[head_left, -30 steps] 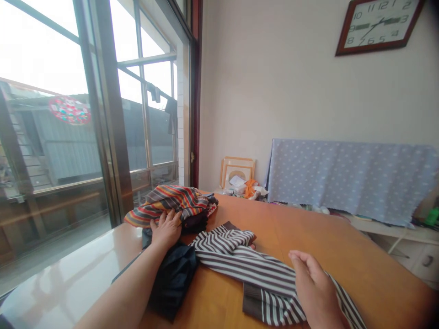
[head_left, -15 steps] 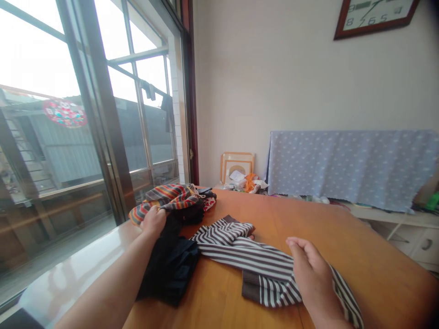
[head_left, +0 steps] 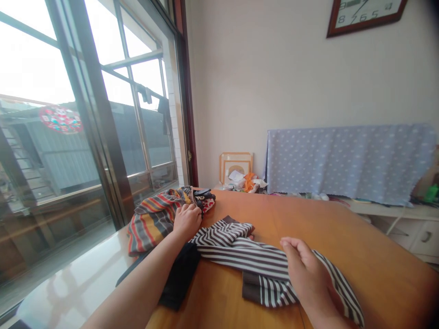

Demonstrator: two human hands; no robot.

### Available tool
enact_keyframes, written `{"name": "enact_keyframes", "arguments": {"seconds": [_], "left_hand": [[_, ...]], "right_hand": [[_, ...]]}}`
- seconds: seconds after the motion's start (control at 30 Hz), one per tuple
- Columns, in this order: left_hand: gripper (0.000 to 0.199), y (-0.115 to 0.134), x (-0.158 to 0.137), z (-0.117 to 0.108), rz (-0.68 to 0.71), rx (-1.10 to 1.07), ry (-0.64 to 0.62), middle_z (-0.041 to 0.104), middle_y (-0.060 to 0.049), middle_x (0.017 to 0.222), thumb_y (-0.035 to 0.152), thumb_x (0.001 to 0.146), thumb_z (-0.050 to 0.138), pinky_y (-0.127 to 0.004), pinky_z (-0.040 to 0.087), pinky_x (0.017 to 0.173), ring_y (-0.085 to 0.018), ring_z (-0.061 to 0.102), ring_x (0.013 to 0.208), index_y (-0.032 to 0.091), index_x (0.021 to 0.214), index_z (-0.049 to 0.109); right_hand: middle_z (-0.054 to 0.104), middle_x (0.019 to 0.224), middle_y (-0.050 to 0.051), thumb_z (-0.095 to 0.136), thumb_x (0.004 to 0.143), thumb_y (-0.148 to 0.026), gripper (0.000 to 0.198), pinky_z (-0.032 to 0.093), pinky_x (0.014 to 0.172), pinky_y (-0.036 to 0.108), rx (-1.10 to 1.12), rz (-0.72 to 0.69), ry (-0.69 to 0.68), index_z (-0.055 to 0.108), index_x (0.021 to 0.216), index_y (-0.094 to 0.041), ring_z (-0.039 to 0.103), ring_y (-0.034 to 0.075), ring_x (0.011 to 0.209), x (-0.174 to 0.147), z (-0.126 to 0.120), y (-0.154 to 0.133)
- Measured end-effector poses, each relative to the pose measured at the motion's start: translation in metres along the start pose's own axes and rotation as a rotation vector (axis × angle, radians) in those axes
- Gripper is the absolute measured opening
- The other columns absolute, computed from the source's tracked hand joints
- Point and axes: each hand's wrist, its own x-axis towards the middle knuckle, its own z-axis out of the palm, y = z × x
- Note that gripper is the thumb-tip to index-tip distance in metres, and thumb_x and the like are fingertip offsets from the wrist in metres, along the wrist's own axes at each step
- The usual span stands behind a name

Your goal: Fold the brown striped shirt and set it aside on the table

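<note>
Fingers curled over the right side of a red, orange and grey striped garment (head_left: 151, 221), my left hand (head_left: 188, 221) grips it at the pile, with its fingertips hidden. A dark folded garment (head_left: 180, 276) lies under my left forearm. Across the table stretches a brown-and-white striped garment (head_left: 243, 256), bunched at its far left end, with a dark ribbed band at the near edge. My right hand (head_left: 307, 265) is closed over this garment's right part, thumb against the fingers. Whatever it may hold is hidden behind the hand.
The wooden table (head_left: 274, 210) runs to a wall. Left of it is a large window (head_left: 103, 137). More clothes (head_left: 207, 201) lie behind my left hand. At the back stand picture frames (head_left: 236, 164), crumpled bags (head_left: 250, 182) and a dotted blue cloth (head_left: 343, 164).
My left hand has moved right across the pile. The colourful striped garment now spreads lower on the left, covering part of the dark one. My right hand has shifted slightly left.
</note>
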Motion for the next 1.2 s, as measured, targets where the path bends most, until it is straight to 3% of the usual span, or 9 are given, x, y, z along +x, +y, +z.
{"name": "enact_keyframes", "arguments": {"seconds": [0.13, 0.23, 0.4, 0.53, 0.63, 0.8, 0.97, 1.07, 1.2], "left_hand": [[0.031, 0.004, 0.009, 0.027, -0.083, -0.029, -0.124, 0.067, -0.011, 0.118, 0.045, 0.085, 0.056, -0.048, 0.043, 0.093, -0.034, 0.055, 0.116, 0.028, 0.106, 0.072], [0.032, 0.01, 0.007, 0.034, -0.077, -0.048, -0.182, 0.066, -0.01, 0.122, 0.047, 0.086, 0.052, -0.049, 0.044, 0.093, -0.034, 0.054, 0.119, 0.03, 0.105, 0.072], [0.039, 0.032, -0.01, 0.028, -0.015, -0.071, -0.274, 0.066, -0.007, 0.122, 0.058, 0.085, 0.052, -0.046, 0.044, 0.094, -0.03, 0.061, 0.112, 0.032, 0.109, 0.069], [0.056, 0.045, -0.031, 0.017, -0.035, -0.043, -0.291, 0.063, -0.013, 0.128, 0.066, 0.082, 0.052, -0.049, 0.044, 0.094, -0.035, 0.059, 0.116, 0.028, 0.121, 0.065], [0.051, 0.049, -0.047, 0.001, -0.039, -0.009, -0.227, 0.064, -0.014, 0.127, 0.061, 0.088, 0.046, -0.045, 0.046, 0.089, -0.034, 0.061, 0.114, 0.027, 0.12, 0.064], [0.039, 0.038, -0.083, -0.027, -0.082, -0.045, -0.271, 0.074, -0.008, 0.105, 0.061, 0.085, 0.052, -0.037, 0.046, 0.072, -0.032, 0.069, 0.097, 0.029, 0.102, 0.064], [0.032, 0.019, -0.122, -0.035, -0.098, -0.006, -0.402, 0.075, -0.006, 0.099, 0.049, 0.073, 0.067, -0.034, 0.043, 0.064, -0.031, 0.07, 0.091, 0.03, 0.099, 0.064], [0.022, 0.01, -0.132, -0.038, -0.098, 0.082, -0.362, 0.074, -0.007, 0.102, 0.032, 0.078, 0.058, -0.034, 0.044, 0.066, -0.029, 0.07, 0.093, 0.029, 0.099, 0.063], [0.025, -0.011, -0.129, -0.04, -0.123, 0.203, -0.218, 0.07, -0.01, 0.109, 0.022, 0.08, 0.051, -0.037, 0.046, 0.076, -0.03, 0.066, 0.104, 0.026, 0.099, 0.065]], "right_hand": [[0.076, 0.103, 0.009, 0.059, 0.08, -0.055, 0.038, 0.052, 0.091, 0.033, -0.012, 0.013, 0.0, 0.069, 0.093, -0.021, 0.069, 0.027, 0.105, 0.004, -0.002, -0.001], [0.077, 0.095, 0.008, 0.058, 0.08, -0.053, 0.038, 0.052, 0.085, 0.032, -0.033, 0.02, -0.003, 0.069, 0.095, -0.021, 0.071, 0.026, 0.095, 0.005, -0.005, -0.002], [0.075, 0.083, 0.004, 0.052, 0.084, -0.052, 0.037, 0.05, 0.068, 0.03, -0.103, -0.024, -0.09, 0.07, 0.094, -0.021, 0.069, 0.023, 0.075, 0.009, -0.003, 0.012], [0.074, 0.085, 0.004, 0.052, 0.086, -0.049, 0.033, 0.05, 0.07, 0.03, -0.138, -0.08, -0.19, 0.07, 0.093, -0.022, 0.068, 0.022, 0.078, 0.014, 0.005, 0.03], [0.073, 0.089, 0.004, 0.055, 0.085, -0.045, 0.032, 0.05, 0.074, 0.03, -0.252, -0.132, -0.304, 0.071, 0.1, -0.022, 0.067, 0.021, 0.082, 0.012, 0.008, 0.035], [0.07, 0.106, 0.007, 0.064, 0.083, -0.037, 0.037, 0.047, 0.089, 0.031, -0.447, -0.216, -0.412, 0.069, 0.116, -0.021, 0.065, 0.022, 0.099, 0.007, 0.007, 0.031], [0.069, 0.105, 0.007, 0.062, 0.085, -0.038, 0.039, 0.046, 0.085, 0.03, -0.469, -0.212, -0.446, 0.068, 0.119, -0.02, 0.065, 0.021, 0.096, 0.008, 0.006, 0.035], [0.07, 0.103, 0.005, 0.061, 0.085, -0.039, 0.039, 0.046, 0.08, 0.029, -0.485, -0.215, -0.453, 0.068, 0.119, -0.021, 0.065, 0.02, 0.092, 0.01, 0.006, 0.04], [0.07, 0.094, 0.002, 0.06, 0.086, -0.04, 0.04, 0.044, 0.073, 0.028, -0.53, -0.19, -0.436, 0.066, 0.12, -0.021, 0.065, 0.019, 0.083, 0.013, 0.004, 0.043]]}}
